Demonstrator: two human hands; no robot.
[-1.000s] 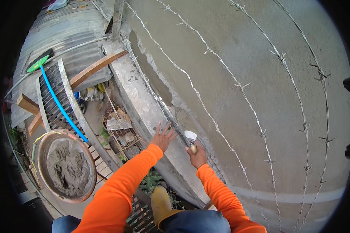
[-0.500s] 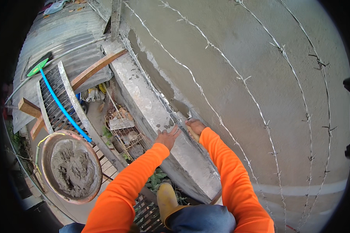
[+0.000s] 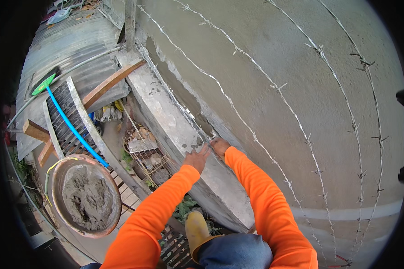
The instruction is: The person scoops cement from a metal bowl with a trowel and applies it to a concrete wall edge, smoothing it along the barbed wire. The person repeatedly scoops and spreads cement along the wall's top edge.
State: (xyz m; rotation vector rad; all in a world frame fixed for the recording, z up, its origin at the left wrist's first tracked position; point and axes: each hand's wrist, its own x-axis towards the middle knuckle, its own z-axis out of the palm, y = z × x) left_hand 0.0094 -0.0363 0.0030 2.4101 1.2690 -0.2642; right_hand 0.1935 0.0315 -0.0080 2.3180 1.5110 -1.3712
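Blue-handled broom with green head (image 3: pixel 69 120) lying along slatted metal platform with pale rails (image 3: pixel 82 109). Brown squared timber beam (image 3: pixel 112 84) beside it. Grey corrugated roofing (image 3: pixel 78 42), upper left. Leafy green plant (image 3: pixel 184 208), lower centre. Twisted barbed-wire strands (image 3: pixel 321 51), right.

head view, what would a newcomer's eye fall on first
Probably the orange sleeves, running from the lower edge to the left hand and right hand at the concrete ledge. Then the basin of grey mix at lower left, and the barbed wire in front of the grey wall at right.
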